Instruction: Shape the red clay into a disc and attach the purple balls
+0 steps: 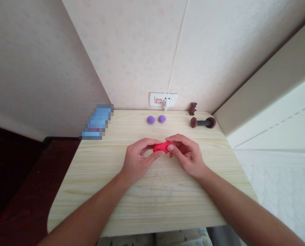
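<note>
The left hand (pixel 137 158) and right hand (pixel 189 155) pinch the red lump (pixel 159 148) between thumbs and fingers, over the middle of the desk (pixel 152 201); its long axis runs from hand to hand, roughly parallel to the far edge (neither hand is nearer); two purple balls (pixel 150 119) sit beyond, near that edge.

an oblong red lump (pixel 159 148) lies pinched between fingers (pixel 177 153).

Socket (pixel 162 95), counter's (pixel 157 205) 12 o'clock: red square (pixel 158 101), too small to read
Blue panel (pixel 97 122), 10 o'clock: pixelated, nothing legible
</note>
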The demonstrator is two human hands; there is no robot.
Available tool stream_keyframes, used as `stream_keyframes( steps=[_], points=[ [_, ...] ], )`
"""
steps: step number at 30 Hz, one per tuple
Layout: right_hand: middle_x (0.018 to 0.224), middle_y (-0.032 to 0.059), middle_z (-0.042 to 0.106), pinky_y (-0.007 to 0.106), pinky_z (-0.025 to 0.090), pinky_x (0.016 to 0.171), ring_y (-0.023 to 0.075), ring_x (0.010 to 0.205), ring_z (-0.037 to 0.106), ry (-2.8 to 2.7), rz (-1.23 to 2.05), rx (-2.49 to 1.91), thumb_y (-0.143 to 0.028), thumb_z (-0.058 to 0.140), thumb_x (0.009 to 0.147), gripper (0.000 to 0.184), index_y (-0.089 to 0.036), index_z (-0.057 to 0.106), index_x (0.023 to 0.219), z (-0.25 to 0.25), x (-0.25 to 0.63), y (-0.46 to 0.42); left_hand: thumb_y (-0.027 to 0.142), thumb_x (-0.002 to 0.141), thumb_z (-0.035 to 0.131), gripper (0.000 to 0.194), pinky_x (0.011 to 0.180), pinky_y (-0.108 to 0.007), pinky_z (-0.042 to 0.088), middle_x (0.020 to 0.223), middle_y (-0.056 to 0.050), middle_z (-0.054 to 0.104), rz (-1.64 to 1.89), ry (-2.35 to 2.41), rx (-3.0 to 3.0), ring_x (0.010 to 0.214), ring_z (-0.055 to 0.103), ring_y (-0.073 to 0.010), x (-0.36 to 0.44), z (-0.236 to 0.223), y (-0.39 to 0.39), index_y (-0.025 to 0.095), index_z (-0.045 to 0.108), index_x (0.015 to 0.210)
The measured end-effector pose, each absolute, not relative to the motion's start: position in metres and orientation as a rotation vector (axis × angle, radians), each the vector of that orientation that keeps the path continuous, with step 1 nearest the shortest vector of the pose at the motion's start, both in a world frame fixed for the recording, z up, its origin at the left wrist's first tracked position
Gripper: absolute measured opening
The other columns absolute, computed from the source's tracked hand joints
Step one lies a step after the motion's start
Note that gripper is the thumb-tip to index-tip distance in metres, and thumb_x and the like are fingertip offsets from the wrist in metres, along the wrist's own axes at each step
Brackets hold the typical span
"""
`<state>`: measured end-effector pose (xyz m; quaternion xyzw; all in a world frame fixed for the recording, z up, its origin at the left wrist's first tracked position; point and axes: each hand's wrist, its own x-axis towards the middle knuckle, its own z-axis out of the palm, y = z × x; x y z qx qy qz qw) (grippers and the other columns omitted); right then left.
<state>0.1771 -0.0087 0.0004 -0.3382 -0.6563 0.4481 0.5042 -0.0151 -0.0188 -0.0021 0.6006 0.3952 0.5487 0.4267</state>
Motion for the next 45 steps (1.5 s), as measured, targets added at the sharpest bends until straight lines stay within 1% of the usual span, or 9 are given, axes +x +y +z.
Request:
stream_keyframes(
  steps=[6, 12, 15, 18, 23, 28, 35, 41, 45],
  points=[
    [0.094, 0.0076, 0.071, 0.028, 0.056, 0.062, 0.017, 0.079, 0.065, -1.712, 0.971, -0.794, -0.024, 0.069, 0.094, 0.013, -0.023, 0.074, 0.106, 0.0046, 0.1784, -0.0091, 0.03, 0.071, 0.088, 0.023, 0.078, -0.033, 0.065, 0.089, -0.008, 0.082, 1.329, 1.1, 1.403, 0.08, 0.077, -0.0219, -0.0173, 0.0019, -0.019, 0.018, 0.082, 0.09],
    [0.091, 0.0043, 0.067, 0.023, 0.053, 0.052, 0.0112, 0.063, 0.062, -1.567, 1.061, -0.796, -0.022, 0.067, 0.096, 0.015, -0.024, 0.072, 0.109, 0.0011, 0.1763, -0.0107, 0.027, 0.064, 0.092, 0.039, 0.077, -0.03, 0.065, 0.094, -0.007, 0.082, 1.352, 0.992, 1.254, 0.083, 0.078, -0.0214, -0.014, 0.001, -0.0171, 0.018, 0.079, 0.099],
    [0.096, 0.0053, 0.067, 0.024, 0.054, 0.052, 0.0107, 0.063, 0.062, -1.606, 0.996, -0.784, -0.02, 0.066, 0.096, 0.023, -0.025, 0.072, 0.117, 0.0015, 0.1772, -0.0108, 0.028, 0.07, 0.088, 0.027, 0.074, -0.028, 0.064, 0.086, -0.006, 0.081, 1.317, 0.988, 1.228, 0.078, 0.077, -0.0198, -0.013, 0.0024, -0.0158, 0.016, 0.079, 0.091],
    [0.098, 0.0074, 0.07, 0.027, 0.057, 0.058, 0.015, 0.074, 0.066, -1.77, 0.824, -0.778, -0.017, 0.066, 0.094, 0.026, -0.025, 0.073, 0.119, 0.0049, 0.1789, -0.0105, 0.029, 0.074, 0.085, 0.02, 0.072, -0.028, 0.063, 0.079, -0.005, 0.08, 1.303, 1.034, 1.236, 0.075, 0.076, -0.0198, -0.0137, 0.0052, -0.016, 0.015, 0.079, 0.087],
    [0.096, 0.008, 0.072, 0.032, 0.059, 0.067, 0.019, 0.082, 0.069, -1.893, 0.632, -0.796, -0.017, 0.067, 0.093, 0.022, -0.023, 0.074, 0.113, 0.0087, 0.179, -0.011, 0.03, 0.076, 0.083, 0.018, 0.071, -0.028, 0.062, 0.083, -0.006, 0.081, 1.282, 1.041, 1.243, 0.074, 0.076, -0.0192, -0.0142, 0.006, -0.0166, 0.015, 0.079, 0.087],
    [0.1, 0.0081, 0.074, 0.032, 0.06, 0.07, 0.0196, 0.086, 0.069, -1.895, 0.635, -0.778, -0.016, 0.064, 0.094, 0.032, -0.025, 0.07, 0.125, 0.0078, 0.178, -0.0124, 0.036, 0.079, 0.081, 0.023, 0.075, -0.03, 0.062, 0.089, -0.007, 0.081, 1.3, 1.029, 1.243, 0.079, 0.076, -0.02, -0.013, 0.0017, -0.0151, 0.016, 0.079, 0.091],
    [0.099, 0.0082, 0.075, 0.033, 0.06, 0.073, 0.019, 0.085, 0.07, -1.92, 0.675, -0.769, -0.017, 0.064, 0.095, 0.027, -0.024, 0.073, 0.12, 0.0079, 0.1778, -0.0118, 0.036, 0.079, 0.081, 0.024, 0.074, -0.029, 0.061, 0.087, -0.006, 0.081, 1.272, 1.037, 1.206, 0.077, 0.075, -0.0189, -0.0141, -0.0024, -0.0159, 0.016, 0.079, 0.092],
    [0.101, 0.0087, 0.071, 0.03, 0.058, 0.068, 0.0177, 0.083, 0.066, -1.93, 0.665, -0.774, -0.017, 0.061, 0.096, 0.038, -0.024, 0.065, 0.134, 0.0071, 0.1775, -0.0122, 0.038, 0.08, 0.08, 0.027, 0.077, -0.03, 0.061, 0.093, -0.008, 0.081, 1.267, 1.023, 1.223, 0.082, 0.075, -0.0206, -0.0129, -0.0012, -0.0139, 0.015, 0.08, 0.094],
    [0.099, 0.0085, 0.071, 0.032, 0.058, 0.071, 0.0188, 0.086, 0.067, -1.96, 0.689, -0.774, -0.019, 0.06, 0.097, 0.035, -0.024, 0.068, 0.13, 0.0067, 0.1776, -0.012, 0.039, 0.081, 0.079, 0.027, 0.078, -0.031, 0.061, 0.094, -0.009, 0.081, 1.245, 1.03, 1.24, 0.084, 0.076, -0.0215, -0.0143, -0.0006, -0.0149, 0.015, 0.08, 0.095]
  ],
)
